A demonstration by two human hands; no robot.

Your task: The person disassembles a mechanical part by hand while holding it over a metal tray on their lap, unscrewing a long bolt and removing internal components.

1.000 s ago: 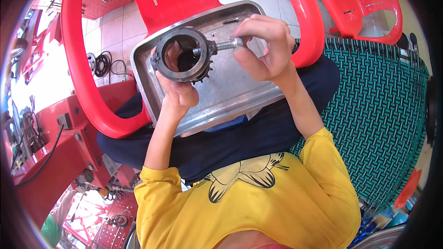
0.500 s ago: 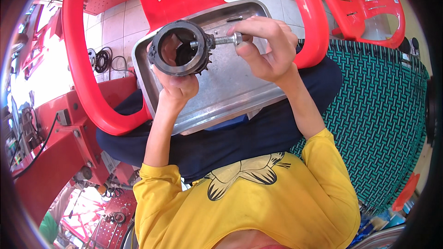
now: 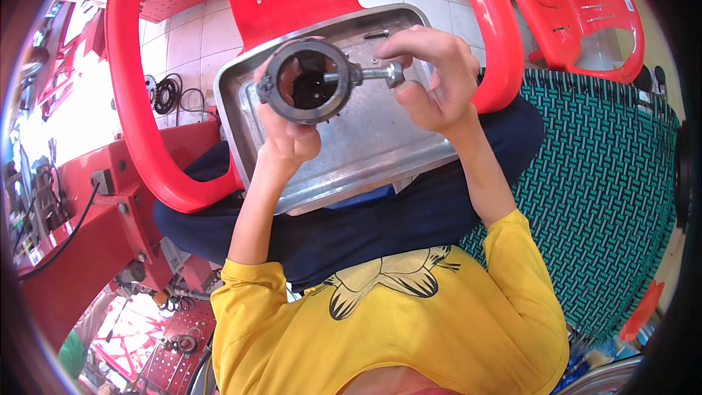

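Left hand [image 3: 289,135] clamped on dark ring housing [image 3: 307,91], right hand [image 3: 431,80] pinching its steel bolt [image 3: 380,73], above metal tray [image 3: 365,139].

The ring [image 3: 306,82] is a dark metal round part, hollow through the middle, with a worn grey rim and small lugs on its outer edge. It is held up on edge, its open face turned toward the camera, above the left part of the tray. The bolt [image 3: 374,74] is a silvery metal pin with a rounded head at its right end. It lies level, its left end passing through the ring's right wall into the opening.
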